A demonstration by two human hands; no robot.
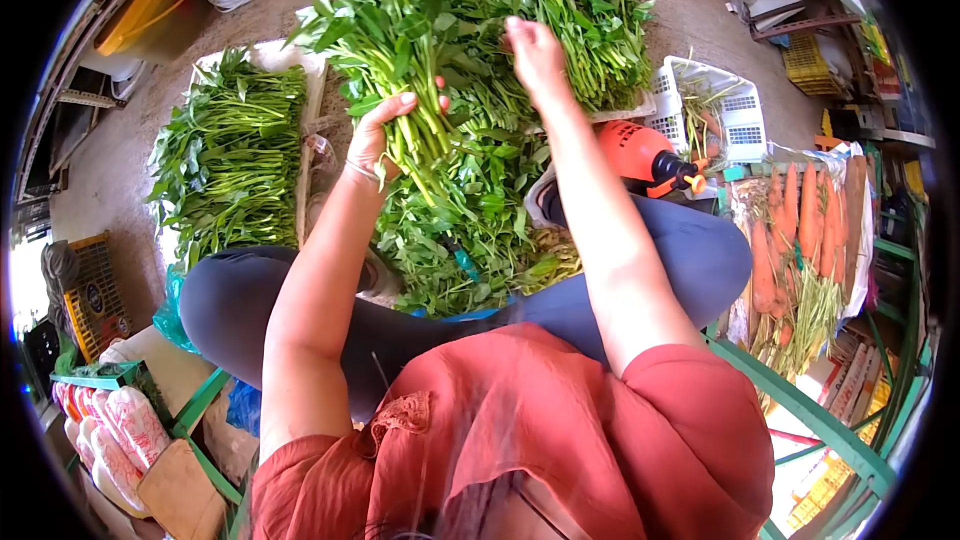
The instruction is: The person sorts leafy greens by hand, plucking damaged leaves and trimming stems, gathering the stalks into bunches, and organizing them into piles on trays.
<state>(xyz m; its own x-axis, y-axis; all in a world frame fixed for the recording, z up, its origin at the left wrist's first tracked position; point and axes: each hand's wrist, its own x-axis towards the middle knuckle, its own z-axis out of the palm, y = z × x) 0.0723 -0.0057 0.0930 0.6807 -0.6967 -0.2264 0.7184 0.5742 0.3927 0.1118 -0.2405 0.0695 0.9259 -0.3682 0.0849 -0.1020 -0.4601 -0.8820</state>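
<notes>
My left hand (375, 132) is wrapped round a bunch of leafy greens (405, 70) that look like water spinach. Its leaves point up and away, and its pale stem ends hang towards my lap. To the right of the bunch, my right hand (537, 58) is closed with the fingertips together, just over a large heap of greens (590, 15). Whatever it may pinch is too small to make out. Loose greens (450, 265) lie between my knees, below the bunch.
Neatly laid greens (240, 155) lie at left. An orange sprayer bottle (640, 152) stands by my right knee, near a white basket (742, 105). Carrots (800, 220) lie on a stand at right. Gloves (125, 430) hang at lower left. A yellow bucket (155, 12) is behind.
</notes>
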